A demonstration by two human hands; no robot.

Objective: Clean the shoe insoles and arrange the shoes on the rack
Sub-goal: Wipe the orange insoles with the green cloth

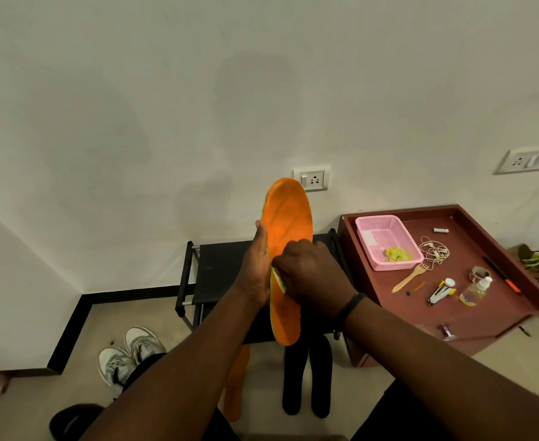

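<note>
Gripping the left edge of a long orange foam insole [288, 237], the left hand [257, 268] holds it upright in front of a black metal shoe rack [212, 275]. Right hand [309, 268] is clenched against the insole's face, pinching a small yellow-green cloth [278, 279]. Second orange insole [236, 383] and two black insoles [306, 377] lie on the floor below. Pair of grey-white sneakers [129, 354] to the left. Pink plastic basket [386, 241] sits on a maroon tray-top table [484, 313] at right.

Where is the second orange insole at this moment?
In the head view, the second orange insole lies on the floor, under the left forearm, left of two black insoles.
</note>
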